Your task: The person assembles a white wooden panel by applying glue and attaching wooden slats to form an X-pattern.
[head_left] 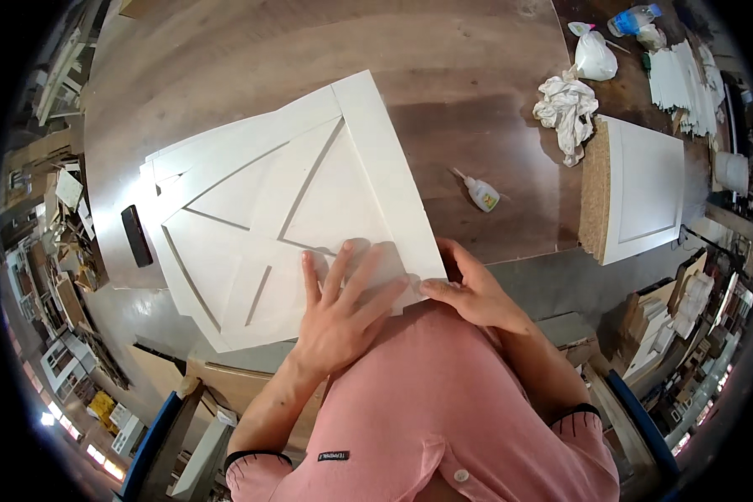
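A white panel (326, 188) with raised strips crossing in an X lies slantwise on the brown table (309, 50), its near edge close to my body. My left hand (340, 314) rests on its near part, fingers spread and palm down. At the panel's near right corner, my right hand (477, 293) grips the edge, thumb on top and the other fingers partly hidden. Along the far left side, another white edge shows under the panel, perhaps a second one. To the right lies a small white glue bottle (482, 195) on its side, nozzle pointing away.
A black phone-like object (136, 237) lies at the table's left edge. On the right are a crumpled white cloth (566, 109), a stack of framed boards (644, 188), a white bag (595, 57), a plastic bottle (634, 20) and several white strips (682, 88).
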Demonstrator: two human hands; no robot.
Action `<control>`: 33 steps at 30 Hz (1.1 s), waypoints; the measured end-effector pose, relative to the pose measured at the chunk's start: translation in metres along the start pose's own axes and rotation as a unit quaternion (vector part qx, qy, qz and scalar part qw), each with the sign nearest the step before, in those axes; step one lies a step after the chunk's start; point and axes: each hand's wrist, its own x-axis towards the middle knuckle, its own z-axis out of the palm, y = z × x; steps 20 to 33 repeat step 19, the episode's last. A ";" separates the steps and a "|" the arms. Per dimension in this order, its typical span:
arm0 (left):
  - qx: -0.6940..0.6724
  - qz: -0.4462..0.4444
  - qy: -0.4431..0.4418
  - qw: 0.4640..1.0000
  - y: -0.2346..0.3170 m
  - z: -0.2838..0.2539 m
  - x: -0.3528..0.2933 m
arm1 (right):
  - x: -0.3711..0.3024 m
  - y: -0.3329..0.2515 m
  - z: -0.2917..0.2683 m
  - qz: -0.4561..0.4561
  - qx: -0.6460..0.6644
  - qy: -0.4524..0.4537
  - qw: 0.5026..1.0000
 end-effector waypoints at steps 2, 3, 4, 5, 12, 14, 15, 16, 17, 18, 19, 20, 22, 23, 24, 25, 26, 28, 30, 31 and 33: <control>0.015 0.004 -0.003 1.000 0.003 -0.002 0.001 | -0.001 0.005 0.000 -0.019 0.005 0.000 1.000; -0.035 0.048 -0.011 0.998 0.003 -0.005 0.001 | -0.001 0.006 -0.001 -0.039 -0.036 0.004 0.999; -0.086 0.088 -0.017 0.992 0.004 -0.006 -0.001 | -0.001 0.007 -0.002 -0.056 -0.078 0.005 0.995; -0.084 0.090 -0.011 0.992 0.003 -0.007 -0.004 | -0.001 0.017 -0.006 -0.061 -0.082 0.005 0.995; -0.175 -0.052 0.237 0.954 -0.024 -0.014 -0.032 | 0.038 0.052 -0.082 -0.192 -0.159 0.326 0.912; -0.151 -0.088 0.281 0.944 -0.032 -0.020 -0.043 | 0.059 0.069 -0.109 -0.220 -0.254 0.413 0.846; -0.152 -0.084 0.287 0.942 -0.034 -0.020 -0.048 | 0.068 0.076 -0.122 -0.226 -0.385 0.437 0.781; -0.143 -0.102 0.289 0.941 -0.036 -0.020 -0.055 | 0.072 0.075 -0.125 -0.227 -0.508 0.448 0.700; -0.135 -0.119 0.291 0.940 -0.037 -0.019 -0.061 | 0.074 0.074 -0.127 -0.232 -0.508 0.448 0.698; -0.137 -0.133 0.275 0.942 -0.038 -0.015 -0.069 | 0.075 0.074 -0.129 -0.165 -0.511 0.418 0.733; -0.109 -0.114 0.251 0.955 -0.041 -0.013 -0.077 | 0.077 0.070 -0.127 -0.098 -0.510 0.385 0.763; -0.109 -0.114 0.251 0.955 -0.041 -0.013 -0.077 | 0.077 0.070 -0.127 -0.098 -0.510 0.385 0.763; -0.109 -0.114 0.251 0.955 -0.041 -0.013 -0.077 | 0.077 0.070 -0.127 -0.098 -0.510 0.385 0.763; -0.109 -0.114 0.251 0.955 -0.041 -0.013 -0.077 | 0.077 0.070 -0.127 -0.098 -0.510 0.385 0.763; -0.109 -0.114 0.251 0.955 -0.041 -0.013 -0.077 | 0.077 0.070 -0.127 -0.098 -0.510 0.385 0.763; -0.109 -0.114 0.251 0.955 -0.041 -0.013 -0.077 | 0.077 0.070 -0.127 -0.098 -0.510 0.385 0.763; -0.109 -0.114 0.251 0.955 -0.041 -0.013 -0.077 | 0.077 0.070 -0.127 -0.098 -0.510 0.385 0.763; -0.109 -0.114 0.251 0.955 -0.041 -0.013 -0.077 | 0.077 0.070 -0.127 -0.098 -0.510 0.385 0.763; -0.109 -0.114 0.251 0.955 -0.041 -0.013 -0.077 | 0.077 0.070 -0.127 -0.098 -0.510 0.385 0.763; -0.109 -0.114 0.251 0.955 -0.041 -0.013 -0.077 | 0.077 0.070 -0.127 -0.098 -0.510 0.385 0.763; -0.109 -0.114 0.251 0.955 -0.041 -0.013 -0.077 | 0.077 0.070 -0.127 -0.098 -0.510 0.385 0.763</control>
